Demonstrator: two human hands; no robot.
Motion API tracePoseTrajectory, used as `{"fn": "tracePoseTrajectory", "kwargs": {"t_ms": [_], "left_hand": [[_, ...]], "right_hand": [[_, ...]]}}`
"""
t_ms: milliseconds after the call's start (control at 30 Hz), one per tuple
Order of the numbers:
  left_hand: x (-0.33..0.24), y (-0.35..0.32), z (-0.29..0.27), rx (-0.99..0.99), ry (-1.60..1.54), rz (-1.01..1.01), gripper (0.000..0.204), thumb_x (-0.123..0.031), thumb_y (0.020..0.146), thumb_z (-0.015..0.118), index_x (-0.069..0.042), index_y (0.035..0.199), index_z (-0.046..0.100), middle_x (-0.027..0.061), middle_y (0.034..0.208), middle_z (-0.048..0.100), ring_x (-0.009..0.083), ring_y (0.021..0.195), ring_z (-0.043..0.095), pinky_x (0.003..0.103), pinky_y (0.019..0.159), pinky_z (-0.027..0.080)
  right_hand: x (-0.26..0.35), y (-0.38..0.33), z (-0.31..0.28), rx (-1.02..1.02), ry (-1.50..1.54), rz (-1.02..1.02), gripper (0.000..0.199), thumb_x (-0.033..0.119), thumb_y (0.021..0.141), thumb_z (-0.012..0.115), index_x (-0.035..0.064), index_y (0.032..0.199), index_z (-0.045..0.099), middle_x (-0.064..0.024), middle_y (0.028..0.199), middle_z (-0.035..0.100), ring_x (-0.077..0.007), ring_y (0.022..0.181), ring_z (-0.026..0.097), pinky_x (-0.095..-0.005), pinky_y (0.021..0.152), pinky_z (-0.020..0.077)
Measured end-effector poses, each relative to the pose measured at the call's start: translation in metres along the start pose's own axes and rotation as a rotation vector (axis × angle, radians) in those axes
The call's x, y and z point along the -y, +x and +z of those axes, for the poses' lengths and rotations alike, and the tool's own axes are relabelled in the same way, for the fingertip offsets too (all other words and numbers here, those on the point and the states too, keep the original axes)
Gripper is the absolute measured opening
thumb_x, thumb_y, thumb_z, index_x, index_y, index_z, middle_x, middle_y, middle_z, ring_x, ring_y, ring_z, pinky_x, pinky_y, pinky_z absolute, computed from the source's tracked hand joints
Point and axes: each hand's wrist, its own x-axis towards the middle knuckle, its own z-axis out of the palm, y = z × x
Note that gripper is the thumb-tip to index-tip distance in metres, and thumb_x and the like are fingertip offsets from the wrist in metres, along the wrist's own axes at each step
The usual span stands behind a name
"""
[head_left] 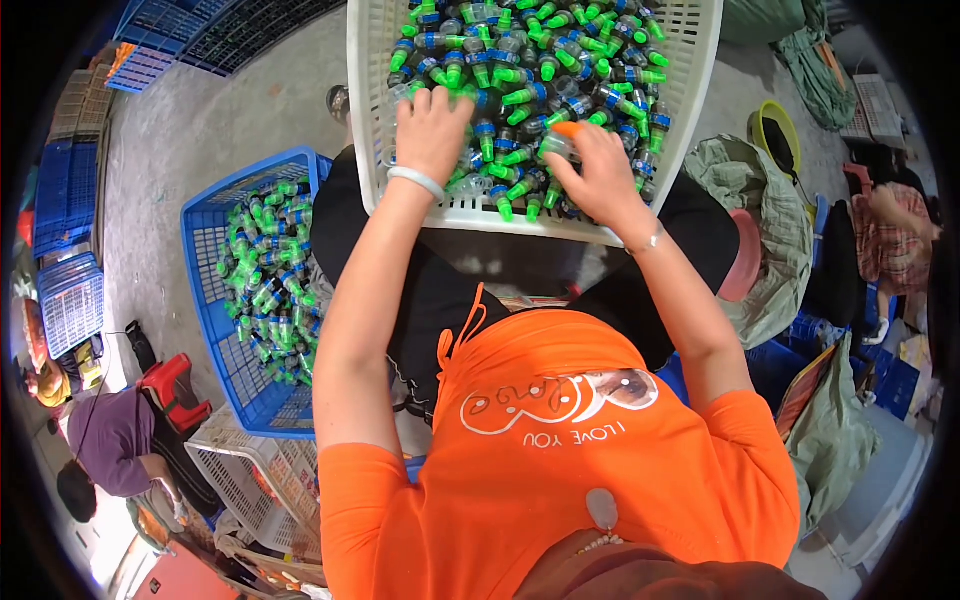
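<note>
A white plastic crate (368,120) in front of me holds a heap of small dark bottle-like pieces (540,92) with blue bands, bright green tips and clear caps. My left hand (433,140), a pale bangle on its wrist, is over the crate's left side. Its fingers curl down among the pieces, and what they grip is hidden. At the right side of the heap, my right hand (603,178) pinches a small clear plastic piece (557,147) between thumb and fingers. Something orange (567,129) shows at its index fingertip; whether it is worn or held, I cannot tell.
A blue crate (200,275) with more such pieces stands on the floor at my left. White crates (240,465) and a person in purple (110,440) are behind it. Sacks (760,235), a yellow-green basin (775,135) and another person (895,235) are at my right.
</note>
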Motion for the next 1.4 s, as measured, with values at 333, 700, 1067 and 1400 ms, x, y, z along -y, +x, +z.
{"fn": "tracePoseTrajectory", "kwargs": {"t_ms": [333,700,1067,1400], "left_hand": [[-0.035,-0.045,-0.061,0.214,-1.384,-0.460,0.034,-0.020,0.087,0.066,-0.004,0.112,0.049,0.0108,0.096,0.058,0.0208,0.087,0.057,0.030,0.076,0.045],[-0.067,-0.071,-0.095,0.057,-1.209,-0.278,0.032,-0.012,0.089,0.062,-0.001,0.115,0.046,0.0143,0.101,0.053,0.0246,0.084,0.058,0.033,0.072,0.048],[-0.069,-0.097,-0.097,0.086,-1.264,-0.212,0.046,-0.005,0.081,0.066,-0.004,0.124,0.050,0.0167,0.099,0.052,0.0335,0.077,0.058,0.038,0.066,0.049],[-0.029,-0.138,-0.096,-0.104,-0.939,-0.571,0.035,-0.006,0.079,0.070,-0.004,0.111,0.059,0.0103,0.093,0.056,0.0216,0.071,0.056,0.030,0.062,0.048]], "right_hand": [[0.030,-0.003,-0.036,0.100,0.308,-0.058,0.034,0.018,0.084,0.066,0.0023,0.113,0.056,-0.0131,0.099,0.059,-0.0260,0.087,0.057,-0.0351,0.075,0.0462],[0.053,-0.003,-0.028,0.536,1.195,0.609,0.025,0.025,0.091,0.062,0.0039,0.103,0.055,-0.0072,0.076,0.058,-0.0118,0.058,0.052,-0.0258,0.052,0.0402],[0.055,-0.017,-0.030,0.778,0.983,0.451,0.029,0.034,0.094,0.057,0.0056,0.089,0.061,-0.0009,0.059,0.055,-0.0052,0.048,0.044,-0.0223,0.045,0.0335],[0.075,0.022,0.022,0.815,0.843,0.504,0.049,0.050,0.093,0.048,0.0030,0.099,0.060,-0.0092,0.071,0.062,-0.0162,0.060,0.058,-0.0292,0.054,0.0445]]}}
